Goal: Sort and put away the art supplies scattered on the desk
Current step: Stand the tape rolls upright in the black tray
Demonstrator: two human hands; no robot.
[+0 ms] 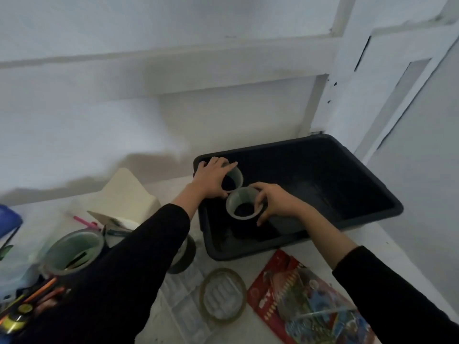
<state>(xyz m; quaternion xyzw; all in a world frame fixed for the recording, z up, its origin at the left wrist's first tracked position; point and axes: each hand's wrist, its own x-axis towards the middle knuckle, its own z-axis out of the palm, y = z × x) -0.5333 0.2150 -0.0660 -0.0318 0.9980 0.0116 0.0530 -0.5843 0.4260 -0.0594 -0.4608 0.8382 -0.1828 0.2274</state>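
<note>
We look down on a white surface point(397, 244) pushed against a plain white wall point(99, 120), with white panelled woodwork to the right. A black plastic tray point(360, 194) sits at the back right of it.

Nearer us, supplies lie loose:
- a large tape roll point(74, 249) standing on its side at the left
- coloured pencils point(42, 289) just below that roll
- a pink pen point(84, 222) beside a cream box point(124, 192)
- a clear plastic case point(183, 294) with a thin tape ring point(224, 271) lying partly on it
- a red pencil packet point(278, 289) at the lower right

Both our hands reach into the tray's near left corner. Our left hand point(213, 180) is curled over a grey tape roll point(236, 176), fingers across its top and thumb underneath. Our right hand point(275, 202) grips a second grey tape roll point(242, 197) from the right, thumb on the far rim and fingers wrapped round the near side. The two rolls sit just beside each other. We cannot tell whether either rests on the tray floor.
</note>
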